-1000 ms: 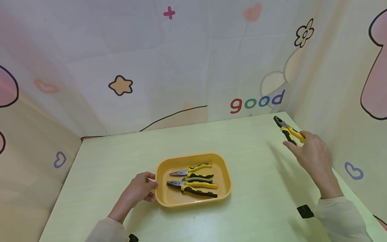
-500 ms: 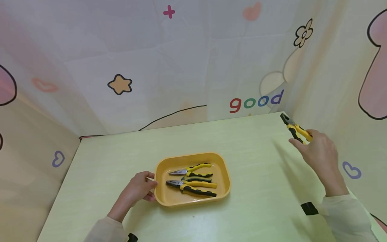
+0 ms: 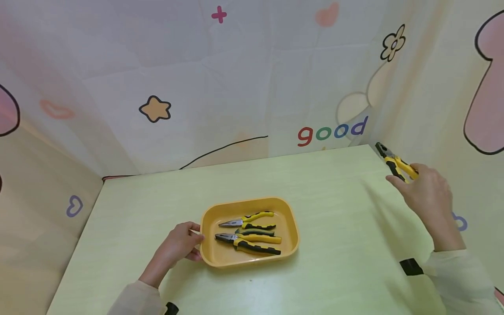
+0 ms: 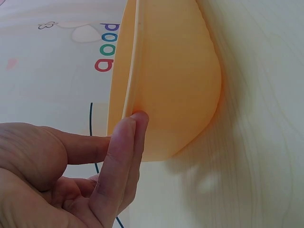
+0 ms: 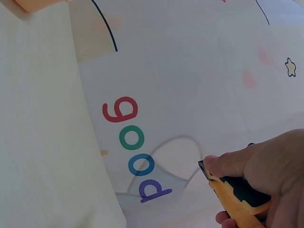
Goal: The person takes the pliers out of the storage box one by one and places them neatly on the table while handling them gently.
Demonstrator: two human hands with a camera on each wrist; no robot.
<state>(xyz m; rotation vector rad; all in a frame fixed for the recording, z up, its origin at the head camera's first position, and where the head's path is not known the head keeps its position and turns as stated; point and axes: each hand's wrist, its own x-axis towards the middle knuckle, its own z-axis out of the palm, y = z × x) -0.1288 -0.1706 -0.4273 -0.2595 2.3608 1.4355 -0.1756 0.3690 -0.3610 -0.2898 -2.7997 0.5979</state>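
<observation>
In the head view, my left hand (image 3: 178,243) pinches the left end of a yellow plastic tray (image 3: 290,221) on the table. The left wrist view shows the thumb at the rim and fingers against the outer wall. Inside the tray lie long-nose pliers (image 3: 231,223) and, nearer me, combination pliers (image 3: 256,249). A dark green handle (image 3: 257,232) shows between them; whether it belongs to a further tool I cannot tell. At the far right, my right hand (image 3: 429,194) grips yellow-and-black combination pliers (image 3: 396,165) by the handles, above the table. Their jaws point up and left.
The pale green table (image 3: 330,197) extends around the tray. A printed cloth wall (image 3: 212,96) stands along the back, with cloth sides at left and right. The right hand is close to the right side cloth (image 3: 472,188).
My right hand has carried the combination pliers farther right and slightly up, toward the right-hand cloth. The left hand stays on the tray, and the tools inside lie as before.
</observation>
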